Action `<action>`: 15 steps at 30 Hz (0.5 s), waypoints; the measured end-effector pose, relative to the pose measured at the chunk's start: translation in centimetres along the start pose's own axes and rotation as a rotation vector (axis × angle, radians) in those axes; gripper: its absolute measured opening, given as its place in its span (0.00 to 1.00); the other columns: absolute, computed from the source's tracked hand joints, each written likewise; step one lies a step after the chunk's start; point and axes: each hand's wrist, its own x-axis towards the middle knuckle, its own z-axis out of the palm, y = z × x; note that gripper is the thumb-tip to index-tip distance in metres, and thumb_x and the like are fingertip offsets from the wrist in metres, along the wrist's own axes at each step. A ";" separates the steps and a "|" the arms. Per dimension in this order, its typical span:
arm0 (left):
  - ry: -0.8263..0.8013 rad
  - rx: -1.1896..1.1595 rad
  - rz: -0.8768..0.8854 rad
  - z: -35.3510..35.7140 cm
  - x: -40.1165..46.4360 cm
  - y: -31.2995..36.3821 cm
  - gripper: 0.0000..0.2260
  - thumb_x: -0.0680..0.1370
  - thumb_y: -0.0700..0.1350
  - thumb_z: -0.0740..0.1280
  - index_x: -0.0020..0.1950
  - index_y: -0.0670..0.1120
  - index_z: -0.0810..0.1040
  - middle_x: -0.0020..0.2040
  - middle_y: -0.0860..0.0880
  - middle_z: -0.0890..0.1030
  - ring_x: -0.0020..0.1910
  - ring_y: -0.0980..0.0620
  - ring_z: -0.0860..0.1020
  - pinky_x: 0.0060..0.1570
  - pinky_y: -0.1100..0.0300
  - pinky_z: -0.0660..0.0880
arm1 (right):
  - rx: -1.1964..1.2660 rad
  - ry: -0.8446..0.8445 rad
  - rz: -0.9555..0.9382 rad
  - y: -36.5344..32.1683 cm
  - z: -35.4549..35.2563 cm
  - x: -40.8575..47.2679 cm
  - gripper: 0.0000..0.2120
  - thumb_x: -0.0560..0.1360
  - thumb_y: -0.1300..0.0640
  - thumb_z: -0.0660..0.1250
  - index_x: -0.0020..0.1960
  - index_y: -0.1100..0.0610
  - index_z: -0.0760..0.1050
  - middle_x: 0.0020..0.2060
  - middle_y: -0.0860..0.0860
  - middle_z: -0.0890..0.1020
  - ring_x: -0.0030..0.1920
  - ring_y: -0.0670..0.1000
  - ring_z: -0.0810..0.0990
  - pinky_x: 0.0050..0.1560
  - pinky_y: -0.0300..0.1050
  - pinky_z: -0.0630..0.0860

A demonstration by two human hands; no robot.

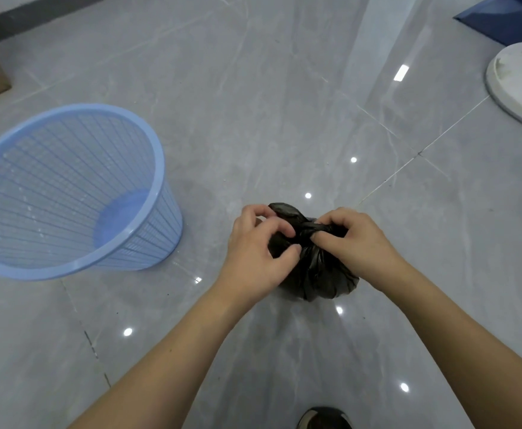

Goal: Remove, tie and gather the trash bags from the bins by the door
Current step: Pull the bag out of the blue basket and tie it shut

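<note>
Both arms reach forward | left hand [258, 243] and right hand [351, 239] pinch bag [315, 274] neck, fingers curled | bin [67, 193] at left

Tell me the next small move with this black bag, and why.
Probably pull the two ends apart to tighten the knot: both hands, left and right, pinch the twisted top of the black bag, and the blue bin already stands empty.

No legible txt, labels or nos. anywhere (nothing readable).
</note>
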 end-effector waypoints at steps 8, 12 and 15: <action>-0.025 0.157 0.039 0.4 0.8 0.4 0.05 0.70 0.54 0.68 0.41 0.56 0.82 0.54 0.61 0.73 0.55 0.55 0.68 0.61 0.51 0.68 | 0.312 -0.283 0.276 -1.0 -0.8 0.0 0.05 0.74 0.62 0.67 0.41 0.61 0.78 0.34 0.57 0.78 0.36 0.53 0.78 0.39 0.45 0.74; 0.012 0.248 0.079 0.0 1.4 0.7 0.04 0.66 0.48 0.65 0.34 0.53 0.70 0.52 0.62 0.77 0.53 0.54 0.69 0.57 0.54 0.67 | 0.572 -0.539 0.387 -0.8 -0.5 -0.4 0.09 0.67 0.60 0.63 0.46 0.62 0.76 0.40 0.59 0.77 0.43 0.56 0.77 0.44 0.45 0.74; -0.047 0.097 0.003 0.4 1.2 0.4 0.06 0.67 0.44 0.66 0.34 0.52 0.70 0.49 0.62 0.81 0.56 0.57 0.68 0.59 0.68 0.58 | 0.614 -0.580 0.441 -0.3 -0.8 -0.2 0.12 0.65 0.58 0.62 0.45 0.61 0.77 0.40 0.58 0.80 0.43 0.56 0.79 0.45 0.47 0.75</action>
